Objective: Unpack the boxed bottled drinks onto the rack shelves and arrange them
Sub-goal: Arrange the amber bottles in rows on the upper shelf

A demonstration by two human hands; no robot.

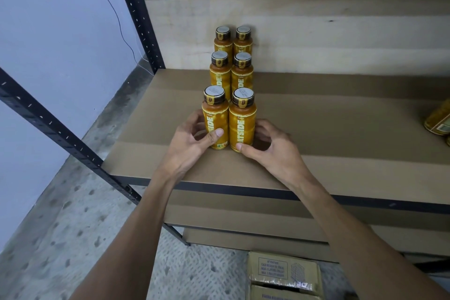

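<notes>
While I watch through the head camera, the left hand point(192, 139) wraps the front-left bottle point(215, 114), thumb across its label, fingers curled behind. I see the right hand point(270, 151) gripping the front-right bottle point(242, 122) low down, thumb tip on the front, fingers round its right side. Both bottles are upright, touching each other, on the cardboard-lined shelf point(316, 153) near its front edge. The middle pair point(220, 73) and back pair point(223, 41) stand behind in two columns. A tilted bottle point(439, 119) sits far right. A printed box point(282, 273) is on the floor below.
</notes>
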